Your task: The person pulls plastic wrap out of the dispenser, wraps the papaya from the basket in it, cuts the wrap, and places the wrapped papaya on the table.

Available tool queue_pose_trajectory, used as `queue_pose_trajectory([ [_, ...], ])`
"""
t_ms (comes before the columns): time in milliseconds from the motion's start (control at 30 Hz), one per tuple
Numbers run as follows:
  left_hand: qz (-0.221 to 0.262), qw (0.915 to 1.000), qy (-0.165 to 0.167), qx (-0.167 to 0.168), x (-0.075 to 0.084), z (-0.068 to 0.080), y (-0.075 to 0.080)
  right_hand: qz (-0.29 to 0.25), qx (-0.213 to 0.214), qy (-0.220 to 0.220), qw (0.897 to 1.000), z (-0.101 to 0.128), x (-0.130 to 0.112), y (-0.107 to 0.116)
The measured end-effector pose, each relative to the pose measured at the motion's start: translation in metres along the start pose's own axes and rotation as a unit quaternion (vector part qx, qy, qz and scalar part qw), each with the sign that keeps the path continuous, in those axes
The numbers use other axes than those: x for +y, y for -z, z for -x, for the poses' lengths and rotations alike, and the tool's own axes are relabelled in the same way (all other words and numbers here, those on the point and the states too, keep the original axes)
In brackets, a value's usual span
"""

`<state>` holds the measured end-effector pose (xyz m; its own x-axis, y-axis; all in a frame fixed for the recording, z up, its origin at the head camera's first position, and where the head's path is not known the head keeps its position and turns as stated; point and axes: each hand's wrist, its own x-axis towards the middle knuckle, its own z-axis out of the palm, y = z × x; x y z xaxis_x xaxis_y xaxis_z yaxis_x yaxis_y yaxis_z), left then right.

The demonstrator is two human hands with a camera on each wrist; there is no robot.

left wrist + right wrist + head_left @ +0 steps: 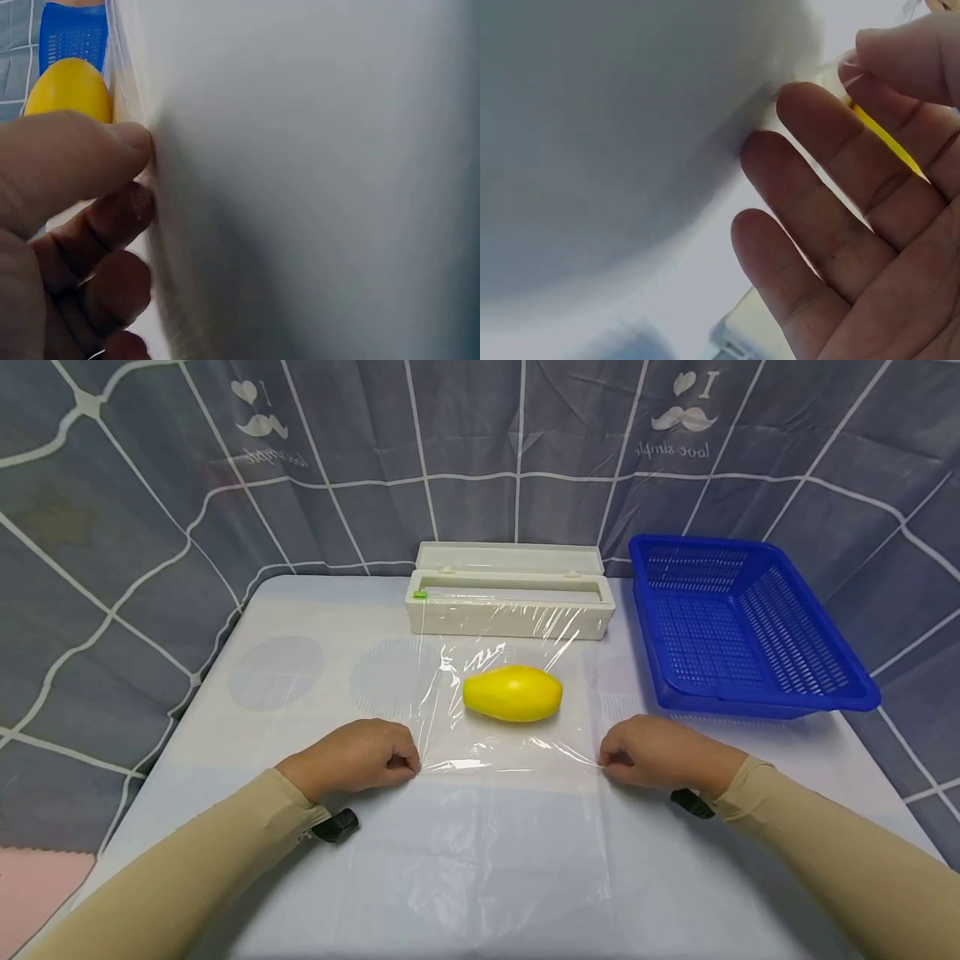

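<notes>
A sheet of clear plastic wrap [450,743] stretches from the white wrap dispenser [510,620] toward the person. At its near left corner the left hand [360,756] pinches the film between thumb and forefinger. The right hand [660,752] pinches the near right corner, its other fingers loosely bent in the right wrist view. Between the hands and the dispenser lies a smooth yellow fruit, papaya-like in shape [513,693], on its side with the film around it. Part of the same yellow fruit [69,91] shows behind the thumb in the left wrist view.
The dispenser's lid [510,558] stands raised at the back, and a small green slider [420,595] sits at its left end. A blue plastic basket [750,627] stands at the right. A white patterned cloth [285,693] covers the table, with a grey curtain [465,443] behind.
</notes>
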<state>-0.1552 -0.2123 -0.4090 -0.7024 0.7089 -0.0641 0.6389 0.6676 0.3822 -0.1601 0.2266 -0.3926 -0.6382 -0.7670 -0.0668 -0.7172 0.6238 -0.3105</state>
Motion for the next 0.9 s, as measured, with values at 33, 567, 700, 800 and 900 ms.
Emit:
queue_pose_trajectory([
  [33, 0.007, 1.0000, 0.005, -0.001, 0.001, 0.000, 0.002, -0.007, 0.001, -0.004, 1.000, 0.001, 0.001, 0.001],
  [567, 0.119, 0.9898, 0.068, 0.038, -0.012, -0.023, 0.045, -0.043, 0.130, -0.155, 0.978, -0.017, 0.000, 0.038],
  [700, 0.131, 0.9862, 0.088, 0.049, -0.017, -0.033, 0.054, -0.031, 0.146, -0.209, 0.966, -0.027, -0.004, 0.040],
  [800, 0.140, 0.9831, 0.103, 0.058, -0.022, -0.039, 0.057, -0.023, 0.145, -0.245, 0.958, -0.034, -0.004, 0.040],
  [900, 0.147, 0.9796, 0.119, 0.067, -0.028, -0.044, 0.059, -0.019, 0.134, -0.276, 0.952, -0.041, -0.003, 0.039],
])
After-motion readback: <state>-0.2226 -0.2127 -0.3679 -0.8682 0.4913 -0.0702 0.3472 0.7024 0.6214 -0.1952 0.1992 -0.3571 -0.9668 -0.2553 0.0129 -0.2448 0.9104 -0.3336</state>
